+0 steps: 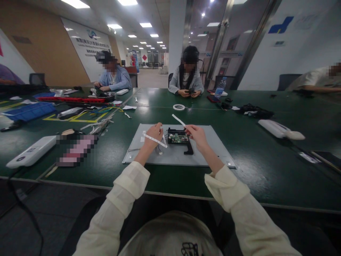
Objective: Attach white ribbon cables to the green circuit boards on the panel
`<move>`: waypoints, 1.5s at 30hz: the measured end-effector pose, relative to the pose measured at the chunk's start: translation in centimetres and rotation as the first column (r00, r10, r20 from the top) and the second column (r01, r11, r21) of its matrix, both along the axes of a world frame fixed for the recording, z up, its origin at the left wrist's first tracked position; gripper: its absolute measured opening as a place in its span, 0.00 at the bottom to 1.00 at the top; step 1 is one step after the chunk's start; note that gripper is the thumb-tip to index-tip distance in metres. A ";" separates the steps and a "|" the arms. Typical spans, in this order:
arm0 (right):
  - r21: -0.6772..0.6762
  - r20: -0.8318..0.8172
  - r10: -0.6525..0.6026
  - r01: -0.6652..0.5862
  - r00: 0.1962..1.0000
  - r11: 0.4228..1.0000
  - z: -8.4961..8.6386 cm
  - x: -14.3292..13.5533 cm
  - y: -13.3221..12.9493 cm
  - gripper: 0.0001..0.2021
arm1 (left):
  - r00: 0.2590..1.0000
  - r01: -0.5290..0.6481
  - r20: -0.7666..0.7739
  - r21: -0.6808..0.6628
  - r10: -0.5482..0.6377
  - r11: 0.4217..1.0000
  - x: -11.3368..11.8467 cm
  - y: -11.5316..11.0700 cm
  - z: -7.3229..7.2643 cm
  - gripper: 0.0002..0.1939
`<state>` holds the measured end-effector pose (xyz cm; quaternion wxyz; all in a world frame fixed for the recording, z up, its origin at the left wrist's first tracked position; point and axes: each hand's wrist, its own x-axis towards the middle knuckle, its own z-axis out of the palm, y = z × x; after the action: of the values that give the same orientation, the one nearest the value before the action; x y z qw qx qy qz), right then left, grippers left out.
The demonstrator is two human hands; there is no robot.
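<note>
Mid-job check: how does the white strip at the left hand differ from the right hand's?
The first strip lies across the back of the left hand; the second strip is pinched near one end by the right hand, its far end free. The first strip seems bent; the second strip points away, nearly straight. Both are narrow and white.

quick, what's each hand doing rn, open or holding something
Left hand: fingers partly curled, white band across its back near the wrist; grip cannot be told.
Right hand: closed, pinching a white strip.
</note>
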<state>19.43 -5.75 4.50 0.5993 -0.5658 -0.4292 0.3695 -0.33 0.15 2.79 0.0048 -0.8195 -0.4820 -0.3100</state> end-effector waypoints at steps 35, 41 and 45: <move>-0.162 0.214 0.063 -0.029 0.975 0.986 -3.7 3.9 1.1 0.07 | 0.972 0.191 -0.114 -0.129 -0.206 0.973 8.9 0.2 -1.8 0.16; -0.136 0.204 -0.005 0.033 0.979 0.990 -3.3 4.1 0.7 0.10 | 0.979 0.190 -0.041 -0.153 -0.198 0.970 8.8 0.0 -1.6 0.20; -0.124 0.143 -0.008 0.026 0.990 0.992 -2.7 4.4 0.2 0.13 | 0.988 0.151 0.011 -0.146 -0.151 0.978 8.9 -0.5 -1.3 0.25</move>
<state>23.82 -5.59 1.77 0.5334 -0.6310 -0.4420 0.3493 8.55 -0.36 1.47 -0.0788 -0.8520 -0.4396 -0.2732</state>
